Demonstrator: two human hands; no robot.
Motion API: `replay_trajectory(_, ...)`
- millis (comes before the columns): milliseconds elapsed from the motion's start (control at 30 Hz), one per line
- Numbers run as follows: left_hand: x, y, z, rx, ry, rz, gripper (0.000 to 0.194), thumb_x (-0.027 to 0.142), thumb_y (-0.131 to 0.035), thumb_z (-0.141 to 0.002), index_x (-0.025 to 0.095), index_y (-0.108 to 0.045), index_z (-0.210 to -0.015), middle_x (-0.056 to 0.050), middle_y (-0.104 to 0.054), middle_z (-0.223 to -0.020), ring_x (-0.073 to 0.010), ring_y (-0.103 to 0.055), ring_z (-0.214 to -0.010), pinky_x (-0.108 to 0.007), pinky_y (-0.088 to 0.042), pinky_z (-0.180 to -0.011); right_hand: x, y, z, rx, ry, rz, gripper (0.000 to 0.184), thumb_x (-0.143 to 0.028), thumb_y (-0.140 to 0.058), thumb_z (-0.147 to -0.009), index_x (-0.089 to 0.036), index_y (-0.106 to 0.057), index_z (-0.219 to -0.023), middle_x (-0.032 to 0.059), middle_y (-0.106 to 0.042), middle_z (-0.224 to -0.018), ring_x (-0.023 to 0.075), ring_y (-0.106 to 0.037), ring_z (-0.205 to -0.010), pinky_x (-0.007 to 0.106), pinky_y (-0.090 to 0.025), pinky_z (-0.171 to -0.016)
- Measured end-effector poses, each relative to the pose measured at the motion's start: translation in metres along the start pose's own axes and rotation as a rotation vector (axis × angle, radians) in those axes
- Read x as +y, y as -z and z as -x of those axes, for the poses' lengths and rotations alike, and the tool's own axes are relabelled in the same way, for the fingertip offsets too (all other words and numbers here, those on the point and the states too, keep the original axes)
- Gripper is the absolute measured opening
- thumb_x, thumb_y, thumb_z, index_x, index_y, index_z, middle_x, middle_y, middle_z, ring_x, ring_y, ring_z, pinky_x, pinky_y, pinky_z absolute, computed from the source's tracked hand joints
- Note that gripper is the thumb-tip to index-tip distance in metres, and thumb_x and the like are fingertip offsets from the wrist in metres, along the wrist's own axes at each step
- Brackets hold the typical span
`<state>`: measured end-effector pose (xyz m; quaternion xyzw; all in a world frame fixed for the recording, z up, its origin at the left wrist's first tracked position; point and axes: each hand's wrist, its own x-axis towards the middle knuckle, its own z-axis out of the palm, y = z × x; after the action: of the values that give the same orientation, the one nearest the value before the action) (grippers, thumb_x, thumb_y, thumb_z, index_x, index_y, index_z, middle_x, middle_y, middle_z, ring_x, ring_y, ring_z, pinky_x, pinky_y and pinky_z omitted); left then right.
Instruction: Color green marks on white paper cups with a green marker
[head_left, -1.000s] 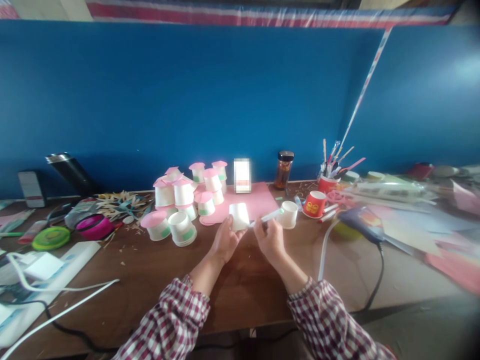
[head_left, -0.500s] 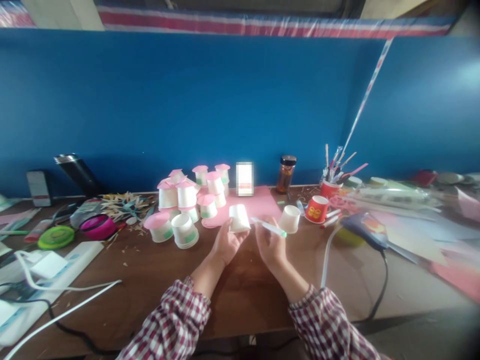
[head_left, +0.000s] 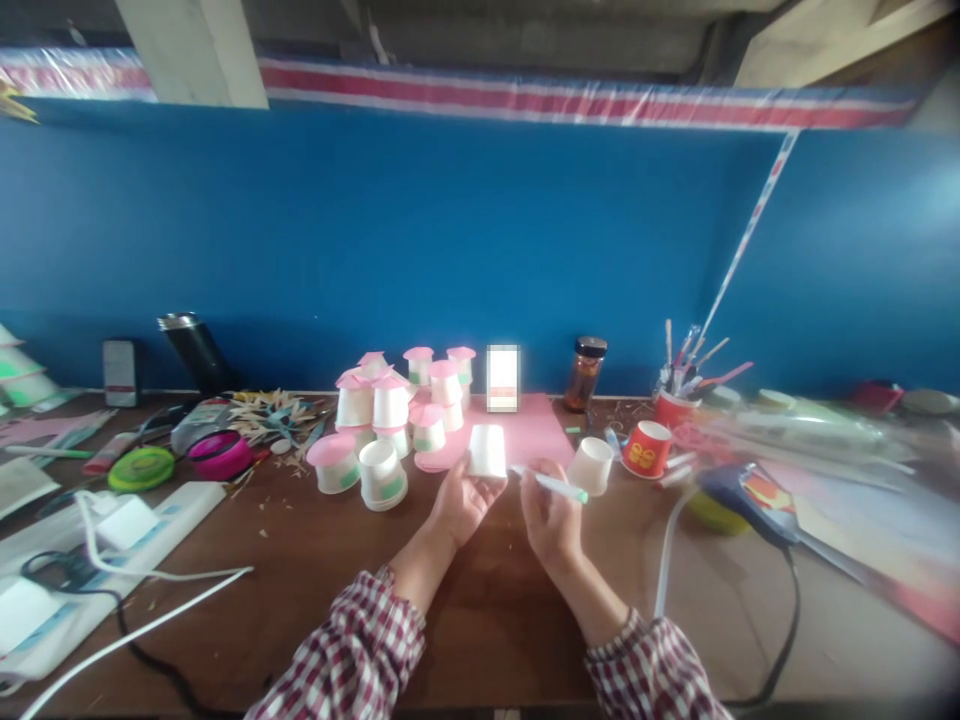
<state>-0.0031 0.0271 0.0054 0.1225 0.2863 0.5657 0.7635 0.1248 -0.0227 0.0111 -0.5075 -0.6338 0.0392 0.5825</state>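
My left hand (head_left: 466,507) is closed around the base of a white paper cup (head_left: 488,450), held above the front of the table. In my right hand (head_left: 553,520) I grip a marker pen (head_left: 553,485) with a pale barrel and a green end. Its other end points left toward the cup, close beside it; whether it touches I cannot tell. Another white paper cup (head_left: 591,466) stands upside down just right of my right hand. Left of my hands are stacked white cups (head_left: 382,475) with green patches, and several cups topped with pink paper (head_left: 390,400).
Pink paper (head_left: 536,425) lies behind my hands. Beyond it stands a brown jar (head_left: 586,375). To the right are a red cup (head_left: 647,449) and a glue gun (head_left: 750,500) with its cord. At left lie a power strip (head_left: 172,530) and a pink tape roll (head_left: 220,455).
The camera view has tilted up and shifted a little left, so everything sits lower and farther right. My hands keep hold of the cup and the marker pen, in nearly the same pose.
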Motion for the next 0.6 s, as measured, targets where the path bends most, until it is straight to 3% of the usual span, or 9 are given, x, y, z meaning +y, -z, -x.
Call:
replay_trajectory(300,-0.0010,-0.0009,-0.0016,-0.020,-0.024,0.023,0.028,0.034,-0.050,-0.085,0.014,-0.056,-0.105,-0.011,-0.066,-0.092,-0.0202,-0.064,-0.081,-0.036,-0.054,-0.076,0.0033,-0.0016,0.0000,0.000,0.078,-0.009,0.017,-0.024,-0.050,-0.089,-0.015,-0.063,-0.096,0.0058,-0.063,-0.080,0.0160,-0.058,-0.068,0.027,-0.048,-0.063)
replay_trajectory(600,-0.0005,-0.0023,-0.0013,0.018,-0.034,0.015,0.023,0.028,-0.047,-0.086,0.012,-0.055,-0.101,-0.011,-0.065,-0.088,-0.0198,-0.063,-0.078,-0.035,-0.055,-0.074,0.0015,-0.0032,0.0002,0.032,0.078,-0.012,0.013,-0.023,-0.053,-0.086,-0.016,-0.059,-0.095,0.0035,-0.063,-0.076,0.0126,-0.057,-0.059,0.023,-0.047,-0.056)
